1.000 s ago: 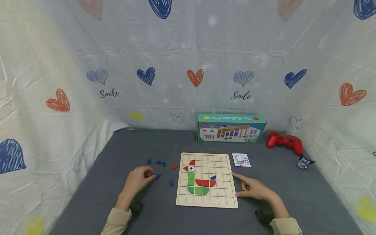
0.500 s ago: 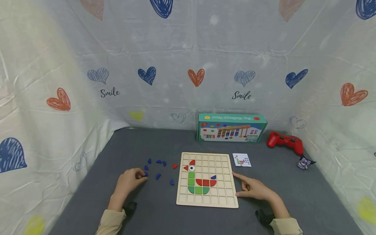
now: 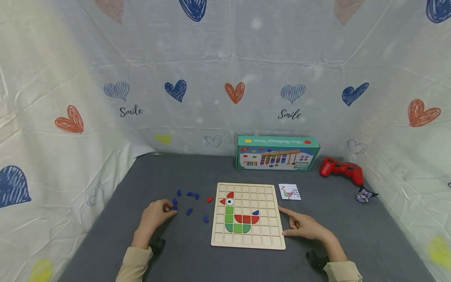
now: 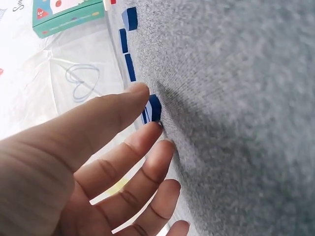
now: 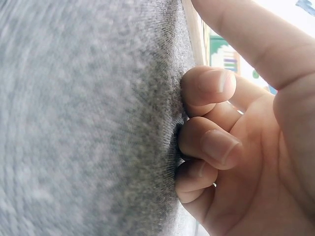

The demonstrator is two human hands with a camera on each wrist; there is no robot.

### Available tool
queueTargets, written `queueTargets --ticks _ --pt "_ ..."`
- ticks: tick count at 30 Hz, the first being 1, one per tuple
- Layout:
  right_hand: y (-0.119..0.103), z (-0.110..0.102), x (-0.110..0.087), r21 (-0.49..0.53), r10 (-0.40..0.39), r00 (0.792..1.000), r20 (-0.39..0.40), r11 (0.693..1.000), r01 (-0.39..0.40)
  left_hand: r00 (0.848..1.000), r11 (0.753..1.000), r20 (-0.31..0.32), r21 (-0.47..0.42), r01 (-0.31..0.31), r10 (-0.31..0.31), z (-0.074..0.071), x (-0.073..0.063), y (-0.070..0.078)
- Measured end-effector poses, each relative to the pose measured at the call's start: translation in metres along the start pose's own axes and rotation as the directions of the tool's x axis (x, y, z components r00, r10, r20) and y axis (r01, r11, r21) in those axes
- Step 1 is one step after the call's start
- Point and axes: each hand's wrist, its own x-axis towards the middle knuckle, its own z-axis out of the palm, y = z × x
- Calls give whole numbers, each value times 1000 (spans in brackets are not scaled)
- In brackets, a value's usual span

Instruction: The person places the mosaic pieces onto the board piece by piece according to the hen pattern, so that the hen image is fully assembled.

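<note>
In the head view my left hand (image 3: 156, 216) is at the left of the loose pieces. Its thumb and index finger pinch a small blue curved-edge piece (image 4: 155, 107), seen close up in the left wrist view; the other fingers are loosely bent. My right hand (image 3: 305, 226) rests at the right edge of the wooden grid board (image 3: 271, 239), index finger and thumb extended against that edge, the remaining fingers curled under. On the board, red, green and blue pieces and a white eye piece (image 3: 230, 202) form a bird-like figure, with one blue piece (image 3: 255, 212) lying slanted.
Several loose blue pieces (image 3: 189, 212) and a red triangle (image 3: 209, 199) lie left of the board. Beyond its right corner is a pattern card (image 3: 290, 192). A green game box (image 3: 277, 153) and a red game controller (image 3: 341, 169) stand farther back.
My left hand has moved left from one blue piece to another, leaving the first on the table. It has barely shifted in the last half second. The right hand and board stay put.
</note>
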Motion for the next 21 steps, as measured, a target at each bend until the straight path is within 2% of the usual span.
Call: queueTargets --ticks 12,17,21 --pt "-1 0 -1 4 -21 1000 -6 1000 21 1000 1000 5 3 -27 27 5 8 9" --pt "0 0 0 13 -14 1000 -7 1000 14 997 997 -23 0 -79 79 7 8 12" --pt "1 0 0 12 -14 1000 -8 1000 14 996 996 -28 -1 -85 85 11 9 15"
